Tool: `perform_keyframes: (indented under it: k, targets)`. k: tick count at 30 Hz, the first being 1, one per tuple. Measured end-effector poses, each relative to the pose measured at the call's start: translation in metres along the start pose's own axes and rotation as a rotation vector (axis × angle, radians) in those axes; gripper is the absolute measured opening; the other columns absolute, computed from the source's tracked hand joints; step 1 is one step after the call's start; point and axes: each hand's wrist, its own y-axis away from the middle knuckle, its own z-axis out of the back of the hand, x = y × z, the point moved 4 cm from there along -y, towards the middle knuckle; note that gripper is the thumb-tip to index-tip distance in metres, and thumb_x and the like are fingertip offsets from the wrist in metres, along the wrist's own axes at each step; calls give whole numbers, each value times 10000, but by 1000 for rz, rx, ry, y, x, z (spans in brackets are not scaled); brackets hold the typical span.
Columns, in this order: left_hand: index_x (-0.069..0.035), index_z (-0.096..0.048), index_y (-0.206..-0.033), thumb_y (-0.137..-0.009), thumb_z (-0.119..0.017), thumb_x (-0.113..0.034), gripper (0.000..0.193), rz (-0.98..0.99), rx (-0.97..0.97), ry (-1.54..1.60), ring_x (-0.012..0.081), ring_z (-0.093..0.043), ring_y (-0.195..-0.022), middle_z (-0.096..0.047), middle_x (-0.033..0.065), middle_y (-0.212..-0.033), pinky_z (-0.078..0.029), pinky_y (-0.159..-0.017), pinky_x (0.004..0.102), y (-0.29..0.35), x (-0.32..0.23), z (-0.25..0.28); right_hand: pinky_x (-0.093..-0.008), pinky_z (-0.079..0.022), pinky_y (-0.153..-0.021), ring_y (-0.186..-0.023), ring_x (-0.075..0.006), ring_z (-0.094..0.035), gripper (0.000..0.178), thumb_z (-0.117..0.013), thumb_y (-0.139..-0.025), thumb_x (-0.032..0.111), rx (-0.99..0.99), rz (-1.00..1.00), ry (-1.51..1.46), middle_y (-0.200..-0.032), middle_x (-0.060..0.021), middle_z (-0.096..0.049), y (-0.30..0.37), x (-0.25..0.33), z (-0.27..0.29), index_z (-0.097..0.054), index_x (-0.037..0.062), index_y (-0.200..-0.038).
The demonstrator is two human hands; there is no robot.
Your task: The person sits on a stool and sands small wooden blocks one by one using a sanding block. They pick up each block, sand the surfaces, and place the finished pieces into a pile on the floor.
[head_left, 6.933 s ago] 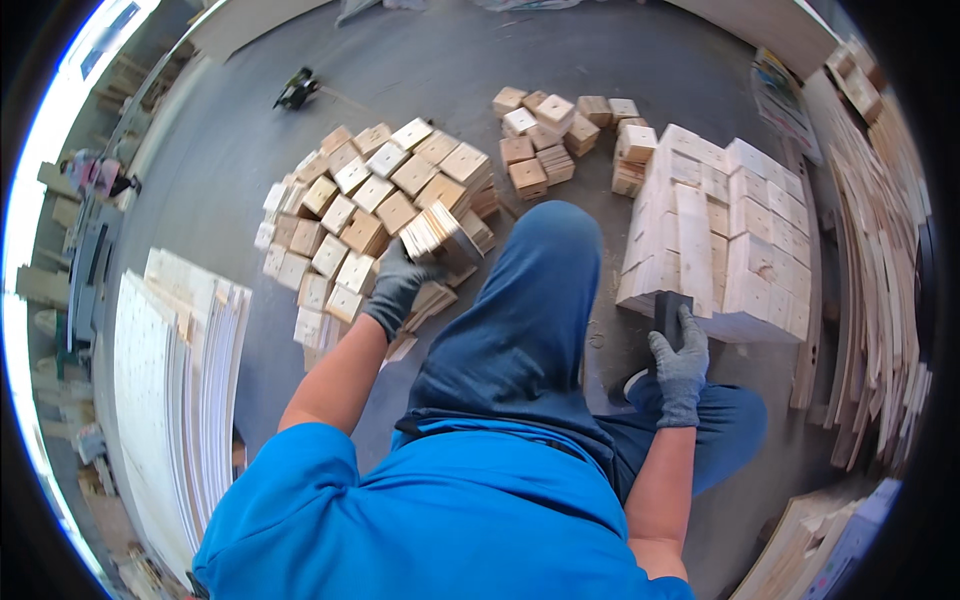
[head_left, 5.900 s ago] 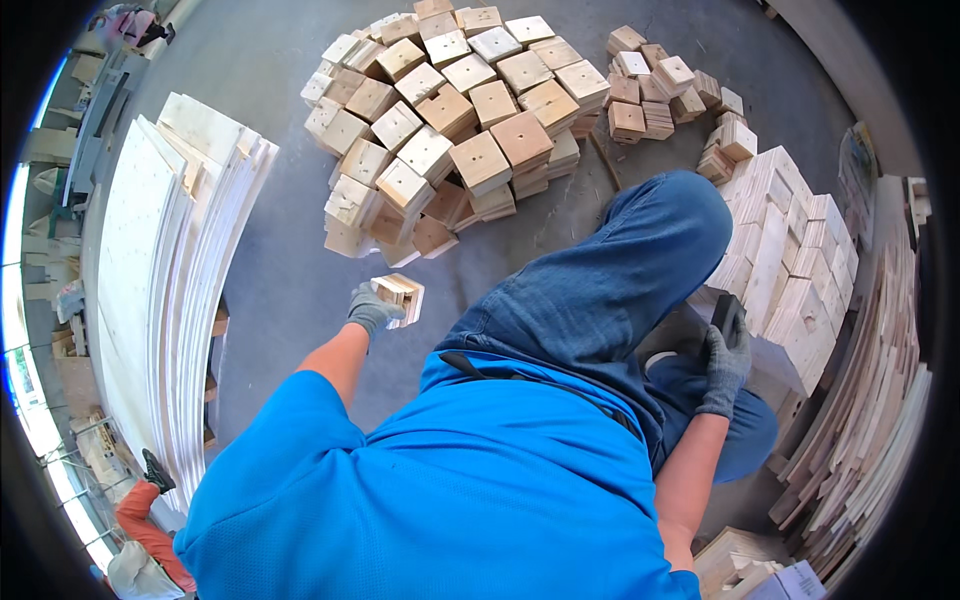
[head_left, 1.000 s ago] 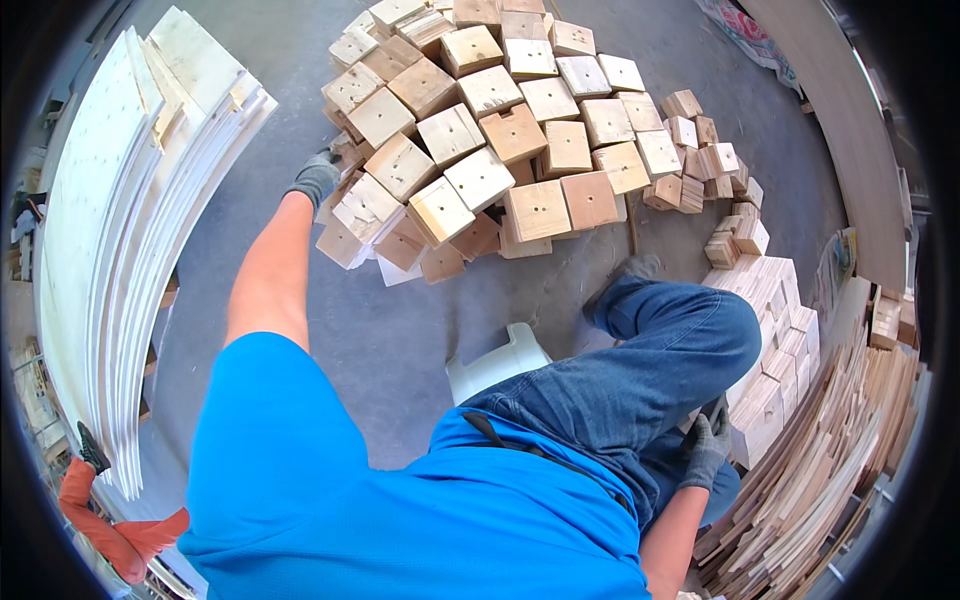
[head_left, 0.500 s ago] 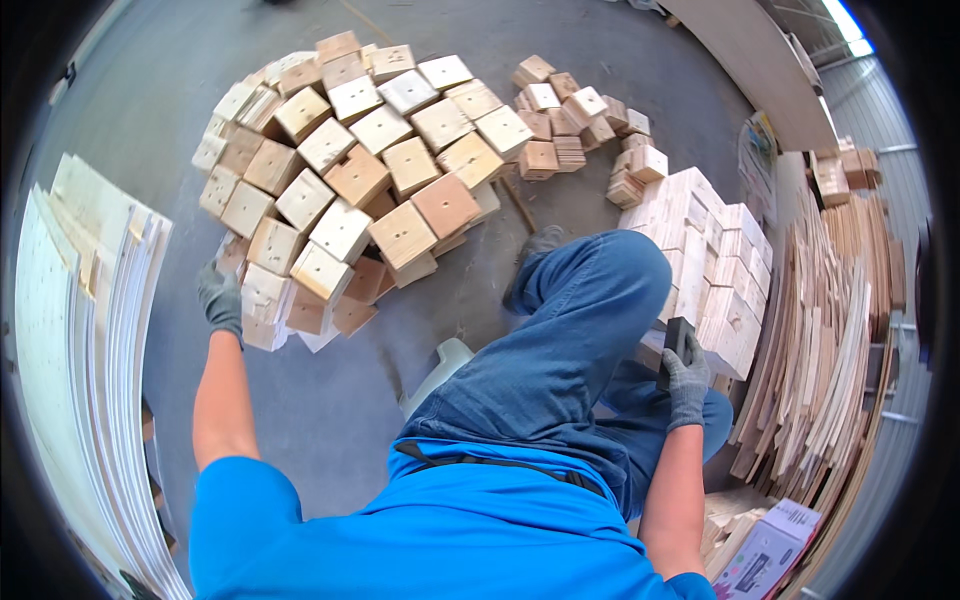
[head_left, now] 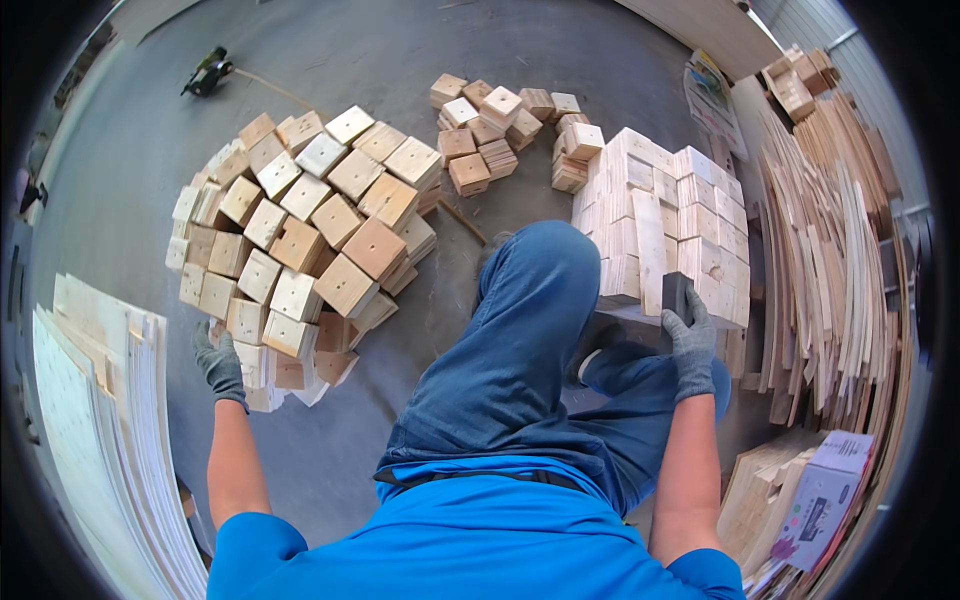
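Observation:
My left hand (head_left: 219, 366), in a grey glove, is at the near left edge of a big pile of wooden blocks (head_left: 297, 290). Its fingers are apart and reach toward the lowest blocks; whether they touch the wood is hard to tell. Many of these pale, squarish blocks have small holes in their top faces. On the right, my gloved right hand (head_left: 691, 345) is closed round a black rectangular block (head_left: 676, 292). That block is held upright beside a neat stack of pale wooden blocks (head_left: 712, 205), where a longer light board (head_left: 648, 245) stands against the front.
A smaller heap of blocks (head_left: 484, 135) lies farther off. Tall sheets of board (head_left: 105, 400) lean at the left. Long thin wood strips (head_left: 825, 260) and a purple carton (head_left: 822, 500) are at the right. A dark tool (head_left: 208, 72) lies on the floor (head_left: 370, 60).
The view has shifted, so the big pile sits lower and the right stack farther left. My left hand stays by the pile's edge; my right hand still holds the black block, now upright near the stack.

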Motion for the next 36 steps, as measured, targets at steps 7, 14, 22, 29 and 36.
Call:
perform_keyframes:
  k: [7, 14, 22, 29, 36]
  targets:
    - [-29, -632, -1455, -973, -744, -61, 496, -75, 119, 199, 275, -607, -1357, -634, 132, -1482, -482, -1119, 392, -25, -93, -37, -368, -522, -1131, -1306, -266, -673, 784, -882, -886, 197, -53, -4, -66, -1471, -209, -679, -18, -21, 33, -553, -17, -1565]
    - [-18, -675, -1398, -966, -782, -69, 448, -257, 331, 424, 204, -687, -1152, -727, 109, -1300, -548, -1002, 315, -57, -244, -115, -365, -516, -1139, -1321, -255, -658, 779, -890, -884, 168, -108, 4, -245, -1496, -197, -662, -36, -33, 53, -558, -4, -1567]
    - [-18, -593, -1502, -886, -866, -144, 685, -511, 523, 379, 248, -675, -1187, -690, 135, -1379, -552, -1054, 374, -79, -430, -203, -373, -525, -1119, -1306, -267, -664, 778, -895, -867, 158, -91, -20, -266, -1487, -192, -665, -66, -15, 55, -572, -6, -1555]
    - [71, -467, -1568, -707, -966, -450, 1123, -640, 535, 120, 410, -540, -1435, -545, 301, -1534, -439, -1220, 456, -93, -567, -299, -411, -523, -1136, -1332, -327, -656, 814, -896, -823, 157, -91, 8, -115, -1466, -229, -663, -78, -27, 45, -569, -23, -1546]
    - [67, -461, -1576, -654, -1004, -427, 1179, -617, 584, 31, 423, -556, -1419, -562, 303, -1526, -465, -1199, 448, -99, -655, -409, -482, -491, -1162, -1371, -429, -608, 870, -927, -781, 301, 13, 41, 66, -1486, -276, -604, -71, -19, 42, -584, -22, -1513]
